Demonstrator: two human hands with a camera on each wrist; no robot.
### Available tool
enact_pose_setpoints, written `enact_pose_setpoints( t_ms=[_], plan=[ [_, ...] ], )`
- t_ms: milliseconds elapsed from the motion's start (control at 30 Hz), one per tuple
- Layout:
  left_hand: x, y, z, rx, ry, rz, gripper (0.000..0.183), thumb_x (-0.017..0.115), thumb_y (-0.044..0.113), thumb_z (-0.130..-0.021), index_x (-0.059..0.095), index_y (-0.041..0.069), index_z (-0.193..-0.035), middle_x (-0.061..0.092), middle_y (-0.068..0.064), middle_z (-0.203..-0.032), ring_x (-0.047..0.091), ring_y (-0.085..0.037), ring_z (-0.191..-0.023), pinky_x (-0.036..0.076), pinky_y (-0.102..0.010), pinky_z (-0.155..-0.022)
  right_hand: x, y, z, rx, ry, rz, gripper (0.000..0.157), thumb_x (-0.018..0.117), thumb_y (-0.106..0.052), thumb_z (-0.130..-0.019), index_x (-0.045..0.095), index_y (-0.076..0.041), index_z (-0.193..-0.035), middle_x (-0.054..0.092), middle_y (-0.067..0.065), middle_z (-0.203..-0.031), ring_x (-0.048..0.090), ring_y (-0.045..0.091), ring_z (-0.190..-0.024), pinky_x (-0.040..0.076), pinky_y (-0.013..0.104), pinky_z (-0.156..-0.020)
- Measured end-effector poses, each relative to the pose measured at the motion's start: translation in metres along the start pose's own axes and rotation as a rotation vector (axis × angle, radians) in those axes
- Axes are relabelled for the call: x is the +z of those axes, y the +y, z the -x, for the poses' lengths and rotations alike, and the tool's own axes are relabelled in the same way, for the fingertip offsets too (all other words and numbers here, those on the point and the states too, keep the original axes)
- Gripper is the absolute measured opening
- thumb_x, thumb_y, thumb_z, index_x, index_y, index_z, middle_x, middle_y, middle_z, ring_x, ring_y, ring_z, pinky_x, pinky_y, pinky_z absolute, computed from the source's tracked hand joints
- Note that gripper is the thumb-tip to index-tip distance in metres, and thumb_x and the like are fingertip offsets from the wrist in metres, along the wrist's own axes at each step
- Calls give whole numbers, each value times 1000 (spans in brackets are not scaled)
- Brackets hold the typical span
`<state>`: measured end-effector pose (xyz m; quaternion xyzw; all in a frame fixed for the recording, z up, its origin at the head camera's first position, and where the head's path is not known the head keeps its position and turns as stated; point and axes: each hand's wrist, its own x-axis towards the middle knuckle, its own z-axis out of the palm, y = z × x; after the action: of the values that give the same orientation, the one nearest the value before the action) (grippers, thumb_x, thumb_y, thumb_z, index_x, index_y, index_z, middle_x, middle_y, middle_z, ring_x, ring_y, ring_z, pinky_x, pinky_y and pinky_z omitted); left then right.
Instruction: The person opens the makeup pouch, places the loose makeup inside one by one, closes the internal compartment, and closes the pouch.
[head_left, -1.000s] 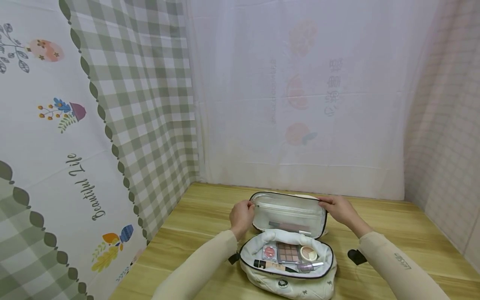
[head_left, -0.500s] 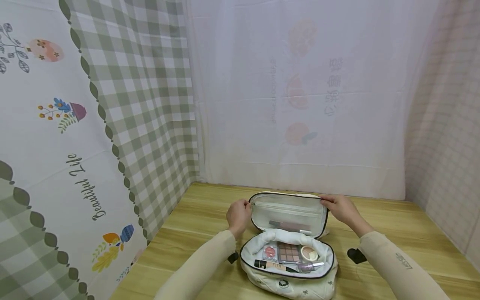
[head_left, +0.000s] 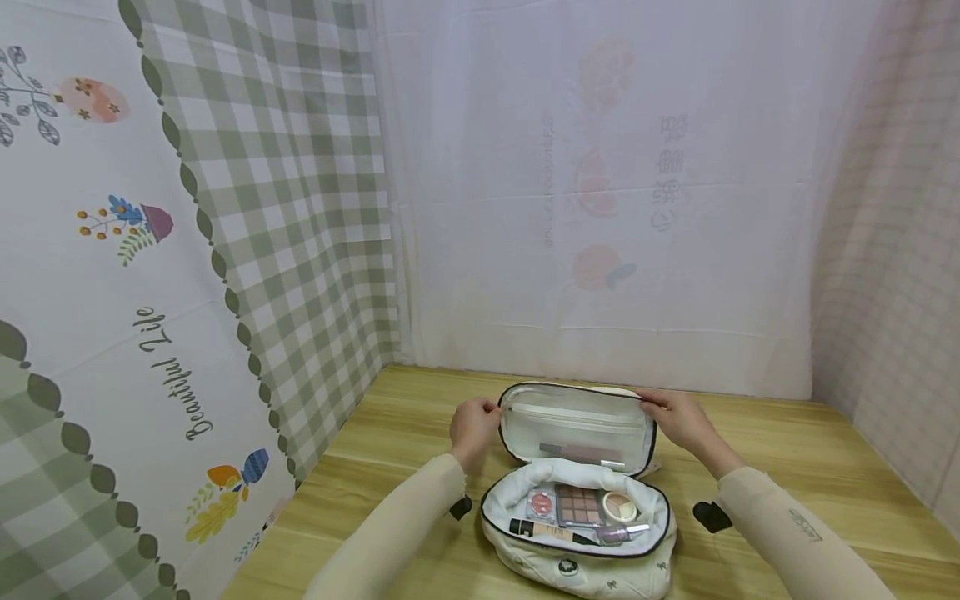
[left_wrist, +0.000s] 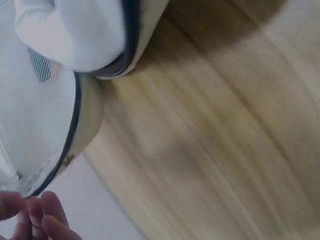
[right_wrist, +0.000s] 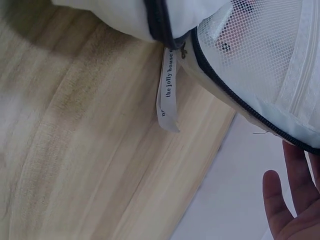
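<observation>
A cream quilted makeup bag [head_left: 585,568] with black zipper edging stands unzipped on the wooden table, its lid [head_left: 577,421] raised at the back. My left hand [head_left: 474,432] is at the lid's upper left corner, thumb and fingertips pinched together right at the rim. At the opposite upper corner, my right hand [head_left: 678,421] grips the lid's edge, thumb in front. Inside the bag lie an eyeshadow palette [head_left: 579,505], a pink blush compact [head_left: 540,504], a round compact [head_left: 618,507], a black-capped tube [head_left: 543,530] and a purple tube [head_left: 622,533]. Another slim tube [head_left: 581,453] shows through the lid's mesh pocket.
A white label [right_wrist: 168,90] hangs from the bag's hinge side. Pale cloths surround the wooden table [head_left: 420,392], including a green checked one [head_left: 300,208] on the left and a white one [head_left: 480,167] behind.
My left hand has shifted slightly left, off the lid's inner face to its outer corner. The lid leans back a little wider; my right hand stays at its corner.
</observation>
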<state>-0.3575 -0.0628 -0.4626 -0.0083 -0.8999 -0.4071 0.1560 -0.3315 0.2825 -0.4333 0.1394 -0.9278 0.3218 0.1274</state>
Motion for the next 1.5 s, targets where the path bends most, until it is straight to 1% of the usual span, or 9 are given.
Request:
enact_pose_setpoints(
  t_ms=[133,233,367,467,600,767,1033,1267,1500],
  plan=[
    [-2,0,-9,-21,-48,94,21,57,25,-97,72,11,-95,67,-2,-88,60,-19,-78,48,-36,-68,0,1,2,-3,-5,-33,34,55,-8,-101,59,8,-132,57,33,-128,51,53,-119,44,64,-91],
    [-6,2,-13,-43,-190,231,40,45,35,-105,66,6,-123,65,-9,-112,60,-27,-93,50,-42,-79,1,0,4,0,-11,-61,34,55,-8,-101,59,7,-132,58,32,-127,53,51,-118,46,61,-91],
    [-11,5,-13,-99,-372,356,56,32,48,-107,62,6,-130,63,-13,-113,59,-29,-94,50,-51,-82,0,-2,8,14,-22,-104,40,56,-19,-103,59,8,-131,60,31,-125,57,47,-113,51,56,-87],
    [-13,5,-13,-116,-421,377,61,30,52,-106,63,5,-128,64,-14,-110,61,-29,-91,52,-51,-82,-1,-3,12,97,-57,-209,49,50,-31,-106,60,11,-128,62,30,-122,61,42,-108,52,52,-85],
    [-16,2,-14,-152,-466,433,69,30,56,-105,50,2,-143,61,-22,-119,64,-37,-89,56,-48,-77,0,-2,17,276,-119,-366,67,36,-44,-107,54,16,-129,62,32,-120,65,37,-103,52,51,-87],
    [-19,2,-16,-202,-510,475,75,30,61,-103,46,1,-146,58,-28,-121,64,-40,-89,57,-47,-77,2,-4,20,400,-166,-461,78,29,-51,-107,41,19,-138,61,35,-120,69,33,-98,53,50,-87],
    [-17,5,-16,-204,-518,510,74,30,59,-104,43,1,-148,57,-27,-123,65,-40,-92,55,-50,-85,3,-12,23,454,-167,-508,72,28,-46,-108,39,19,-137,61,30,-116,68,23,-84,55,42,-78],
    [-13,13,-17,-197,-506,586,75,27,58,-105,34,0,-152,47,-33,-139,58,-48,-112,47,-53,-98,0,-17,17,408,-136,-497,70,25,-41,-109,33,19,-142,41,40,-139,63,36,-107,47,52,-98],
    [-9,17,-21,-145,-483,696,68,23,50,-108,29,0,-154,38,-33,-147,44,-51,-129,38,-52,-107,-4,-16,13,332,-97,-549,67,24,-37,-110,27,19,-146,30,39,-148,42,49,-130,34,56,-109]
  ],
)
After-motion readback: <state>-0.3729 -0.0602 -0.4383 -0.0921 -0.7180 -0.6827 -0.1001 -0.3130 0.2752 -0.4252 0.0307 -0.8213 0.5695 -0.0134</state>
